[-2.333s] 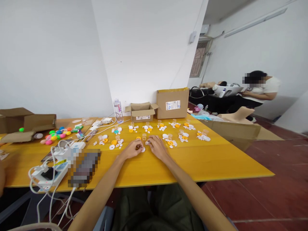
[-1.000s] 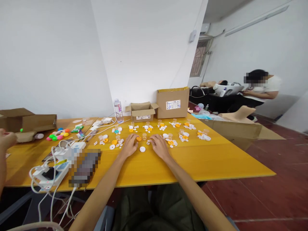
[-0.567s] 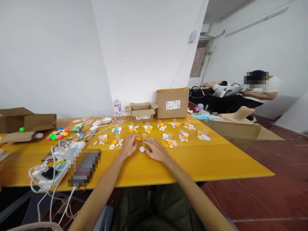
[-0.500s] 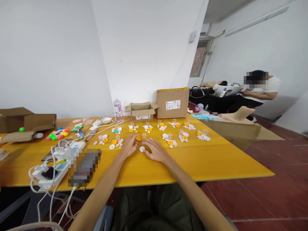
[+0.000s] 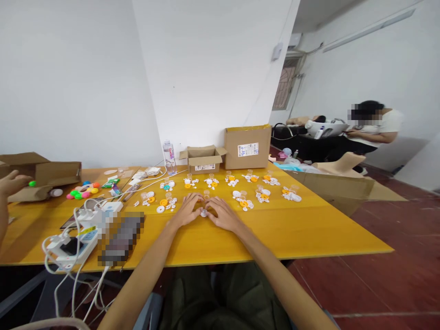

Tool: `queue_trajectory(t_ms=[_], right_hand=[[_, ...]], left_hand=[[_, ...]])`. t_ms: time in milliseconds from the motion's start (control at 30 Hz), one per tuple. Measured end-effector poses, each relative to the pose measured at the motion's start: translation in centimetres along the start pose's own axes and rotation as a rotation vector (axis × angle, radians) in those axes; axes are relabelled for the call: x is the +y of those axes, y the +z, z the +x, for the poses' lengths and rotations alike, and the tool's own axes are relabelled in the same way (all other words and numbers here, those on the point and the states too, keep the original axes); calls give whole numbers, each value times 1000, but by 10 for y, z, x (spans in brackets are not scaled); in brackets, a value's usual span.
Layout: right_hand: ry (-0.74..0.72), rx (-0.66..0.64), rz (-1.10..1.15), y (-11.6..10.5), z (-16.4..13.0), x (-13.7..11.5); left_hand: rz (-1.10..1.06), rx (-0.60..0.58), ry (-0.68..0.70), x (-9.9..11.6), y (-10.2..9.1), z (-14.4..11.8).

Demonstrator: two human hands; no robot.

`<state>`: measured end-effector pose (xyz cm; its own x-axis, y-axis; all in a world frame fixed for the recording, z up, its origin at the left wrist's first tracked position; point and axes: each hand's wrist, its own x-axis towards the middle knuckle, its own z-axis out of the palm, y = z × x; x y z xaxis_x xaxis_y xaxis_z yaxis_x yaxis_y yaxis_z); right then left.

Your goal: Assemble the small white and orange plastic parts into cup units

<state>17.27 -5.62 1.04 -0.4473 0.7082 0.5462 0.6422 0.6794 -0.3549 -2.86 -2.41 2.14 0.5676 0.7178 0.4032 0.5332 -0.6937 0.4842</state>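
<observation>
My left hand (image 5: 187, 209) rests on the yellow table, palm down, its fingers stretched forward and its thumb out to the side. Facing it, my right hand (image 5: 222, 213) lies the same way, fingers spread. Between my two thumbs is a small white disc-like piece (image 5: 203, 213), which both thumb tips seem to touch. Just beyond, between the fingertips, stands a small clear cup (image 5: 206, 194). Any smaller parts beneath my fingers are hidden.
Around my hands lie several clusters of orange and white gear-like parts (image 5: 243, 204). Behind them stand a small open box (image 5: 203, 164), a larger box (image 5: 247, 149) and a bottle (image 5: 169, 158). Left are a power strip (image 5: 82, 243) and another person's hand (image 5: 14, 183).
My left hand has moved slightly right, so its thumb meets the white piece. The orange piece beside its fingers is now covered. Another person's hand has come in at the left edge.
</observation>
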Motion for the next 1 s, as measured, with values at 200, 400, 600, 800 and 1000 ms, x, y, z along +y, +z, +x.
queue_trajectory(t_ms=[200,400,600,800,1000], right_hand=[[-22,-25,45,-2,2,-1],[-6,-14,61,3,2,5],[6,-21,90,7,7,13],[7,-118,75,0,18,14],[-26,-177,25,-6,24,12]], left_hand=[[29,-54,-11,7,-2,-3],[65,-100,18,8,-1,-2],[61,-110,12,9,-2,-1],[56,-101,27,9,-3,-1],[56,-91,31,7,-2,-1]])
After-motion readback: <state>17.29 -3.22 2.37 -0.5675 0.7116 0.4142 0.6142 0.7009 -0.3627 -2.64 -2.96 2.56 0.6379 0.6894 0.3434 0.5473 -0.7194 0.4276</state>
